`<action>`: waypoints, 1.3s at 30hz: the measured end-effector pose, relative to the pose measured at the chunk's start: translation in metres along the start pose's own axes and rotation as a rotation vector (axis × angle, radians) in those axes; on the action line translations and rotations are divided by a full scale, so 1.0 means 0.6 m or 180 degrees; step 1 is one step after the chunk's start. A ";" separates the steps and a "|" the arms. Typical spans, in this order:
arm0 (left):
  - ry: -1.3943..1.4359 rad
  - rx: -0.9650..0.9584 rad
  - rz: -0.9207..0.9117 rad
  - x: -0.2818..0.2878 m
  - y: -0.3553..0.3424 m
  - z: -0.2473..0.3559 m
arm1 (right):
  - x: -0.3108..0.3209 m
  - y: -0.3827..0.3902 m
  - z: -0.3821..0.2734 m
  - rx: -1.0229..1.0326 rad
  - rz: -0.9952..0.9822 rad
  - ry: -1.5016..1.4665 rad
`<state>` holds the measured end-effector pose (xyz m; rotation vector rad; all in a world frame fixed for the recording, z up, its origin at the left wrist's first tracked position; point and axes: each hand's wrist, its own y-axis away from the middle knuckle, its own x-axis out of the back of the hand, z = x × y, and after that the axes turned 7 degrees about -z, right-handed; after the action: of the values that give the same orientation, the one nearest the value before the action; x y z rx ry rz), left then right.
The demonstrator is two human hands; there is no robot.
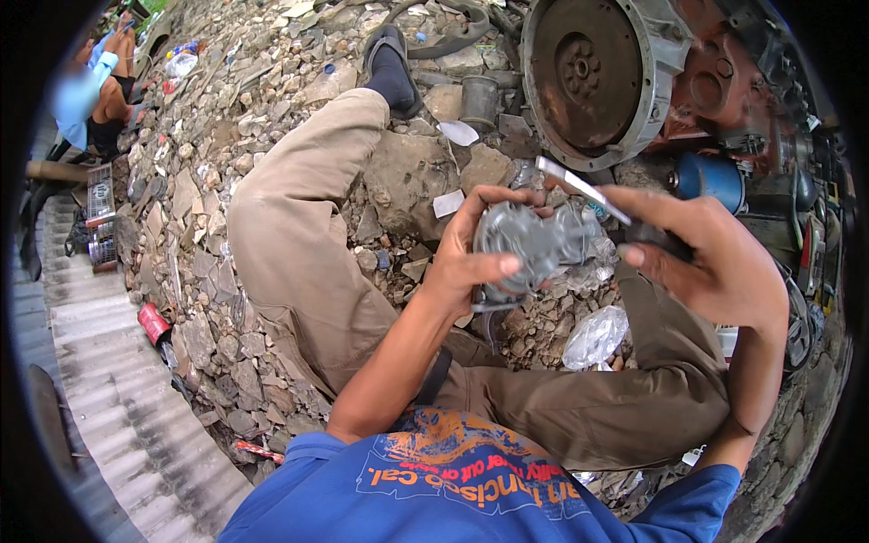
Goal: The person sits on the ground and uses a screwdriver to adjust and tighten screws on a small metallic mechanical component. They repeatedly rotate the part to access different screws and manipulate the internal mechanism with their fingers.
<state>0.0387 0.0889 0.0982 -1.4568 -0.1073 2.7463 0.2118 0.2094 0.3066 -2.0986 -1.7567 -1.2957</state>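
Note:
My left hand is closed around a grey cast-metal machine part, with the thumb laid across its near side. The part has a round body and a narrower neck toward the right, both blurred by motion. Just to its right, my right hand grips a tool with a flat bright blade and a dark handle, which looks like a knife. Its blade points up and left, above the metal part. Whether the blade touches the part I cannot tell.
Stony rubble surrounds my bent legs. A large engine with a round flywheel and a blue filter stands at far right. A clear plastic bag lies between my legs. Corrugated sheets run along the left; a person sits far left.

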 end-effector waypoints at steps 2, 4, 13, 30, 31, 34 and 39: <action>-0.0473 0.0067 -0.0025 0.010 0.014 -0.004 | -0.003 0.007 0.009 0.0411 0.0015 0.0357; -0.0778 0.0111 -0.0028 0.015 0.018 -0.006 | -0.006 0.012 0.009 0.0442 -0.0111 0.0448; -0.1343 -0.0197 -0.0027 0.016 0.015 -0.003 | -0.023 0.014 -0.006 0.0103 -0.0465 0.0582; -0.1724 -0.0195 -0.0075 0.015 0.015 0.002 | -0.028 0.006 -0.002 0.0061 -0.0485 0.0577; -0.1731 -0.0193 -0.0064 0.015 0.016 0.001 | -0.028 0.005 -0.002 0.0065 -0.0490 0.0573; -0.1738 -0.0157 -0.0027 0.015 0.016 0.002 | -0.028 0.004 -0.003 0.0009 -0.0507 0.0623; -0.1628 -0.0153 0.0130 0.018 0.016 0.000 | -0.039 -0.002 0.011 0.0165 -0.0382 0.0631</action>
<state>0.0330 0.0799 0.0886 -0.7353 -0.1557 3.0973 0.2151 0.1959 0.2868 -1.7932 -1.8323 -1.4168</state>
